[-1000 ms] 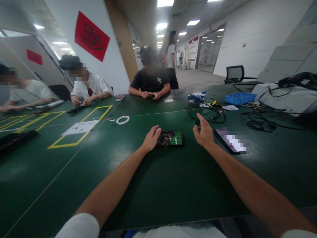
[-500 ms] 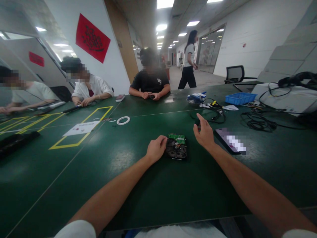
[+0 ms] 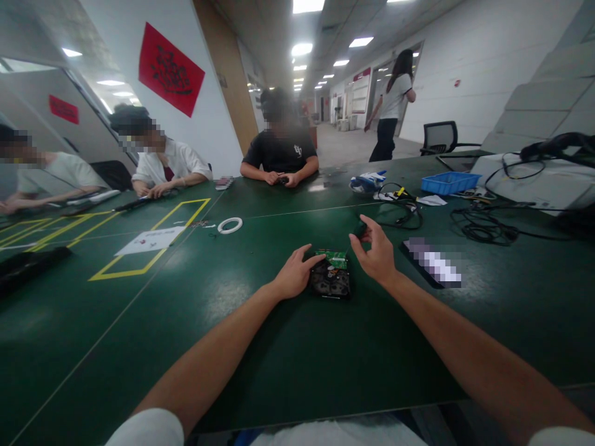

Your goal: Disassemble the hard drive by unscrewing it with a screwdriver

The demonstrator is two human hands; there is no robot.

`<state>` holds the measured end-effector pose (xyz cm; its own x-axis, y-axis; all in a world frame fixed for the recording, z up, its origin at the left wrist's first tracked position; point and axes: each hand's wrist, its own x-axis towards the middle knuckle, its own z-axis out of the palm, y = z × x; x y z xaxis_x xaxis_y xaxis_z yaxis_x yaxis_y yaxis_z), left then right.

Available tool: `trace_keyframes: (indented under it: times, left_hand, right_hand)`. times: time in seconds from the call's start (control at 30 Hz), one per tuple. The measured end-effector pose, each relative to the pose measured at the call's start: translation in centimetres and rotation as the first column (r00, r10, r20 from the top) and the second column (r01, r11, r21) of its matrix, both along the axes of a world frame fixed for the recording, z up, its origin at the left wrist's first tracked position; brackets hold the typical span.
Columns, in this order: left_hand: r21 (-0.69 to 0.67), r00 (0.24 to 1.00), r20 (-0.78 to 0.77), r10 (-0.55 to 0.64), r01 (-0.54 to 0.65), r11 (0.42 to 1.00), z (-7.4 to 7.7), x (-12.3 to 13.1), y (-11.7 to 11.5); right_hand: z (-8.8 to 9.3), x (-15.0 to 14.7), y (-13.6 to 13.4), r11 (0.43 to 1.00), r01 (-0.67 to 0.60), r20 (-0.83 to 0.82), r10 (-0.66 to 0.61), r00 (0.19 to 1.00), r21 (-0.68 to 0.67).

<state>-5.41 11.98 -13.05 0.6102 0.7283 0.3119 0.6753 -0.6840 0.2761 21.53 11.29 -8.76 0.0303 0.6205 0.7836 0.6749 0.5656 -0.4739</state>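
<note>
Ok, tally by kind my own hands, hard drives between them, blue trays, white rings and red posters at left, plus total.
Own hands: 2
Hard drive: 1
Blue tray: 1
White ring: 1
Red posters: 2
Total: 7

One head-worn camera (a wide view) looks forward and down across the table (image 3: 297, 359) from above its near edge.

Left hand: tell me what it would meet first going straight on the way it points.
Most likely the hard drive, at its left edge by the green circuit board. One digit of the left hand overlaps it there, but depth is unclear.
</note>
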Motion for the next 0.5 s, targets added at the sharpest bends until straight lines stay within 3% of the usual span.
trace_keyframes:
  times: [0.5]
  left_hand:
    - [-0.034, 0.999, 0.031, -0.016, 0.017, 0.999, 0.32, 0.06, -0.18]
  right_hand:
    - [-0.29, 0.06, 0.17, 1.0, 0.002, 0.024, -0.002, 1.0, 0.004]
